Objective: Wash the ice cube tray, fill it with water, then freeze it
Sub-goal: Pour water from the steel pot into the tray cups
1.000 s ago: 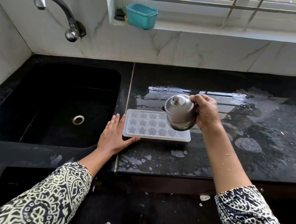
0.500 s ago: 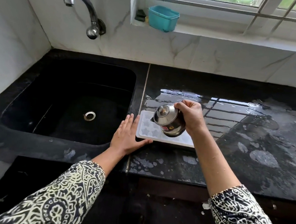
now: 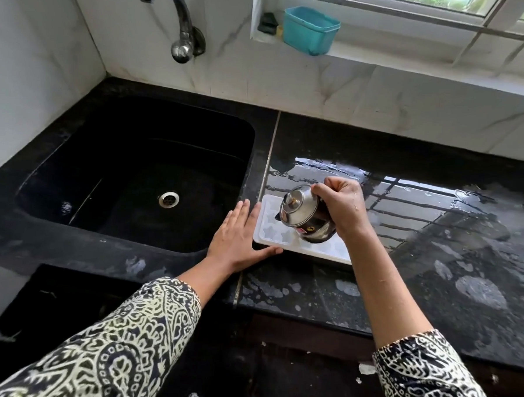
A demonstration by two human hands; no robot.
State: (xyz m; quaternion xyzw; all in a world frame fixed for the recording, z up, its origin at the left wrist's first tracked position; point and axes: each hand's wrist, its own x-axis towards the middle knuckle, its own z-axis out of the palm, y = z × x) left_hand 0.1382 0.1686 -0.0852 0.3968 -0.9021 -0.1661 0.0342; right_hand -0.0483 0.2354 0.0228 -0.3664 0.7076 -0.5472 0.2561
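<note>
The wet black counter (image 3: pixel 433 268) carries a sink (image 3: pixel 135 161) at the left. Just right of the sink, the white tray (image 3: pixel 271 235) lies flat on the counter. A steel kettle (image 3: pixel 302 215) hangs tilted over it, gripped by the right hand (image 3: pixel 342 208). The left hand (image 3: pixel 237 236) lies flat, fingers straight, against the tray's left edge.

One head-worn wide-angle camera looks steeply down. It sits close above the bench (image 3: pixel 401 296) and sink (image 3: pixel 135 167).
</note>
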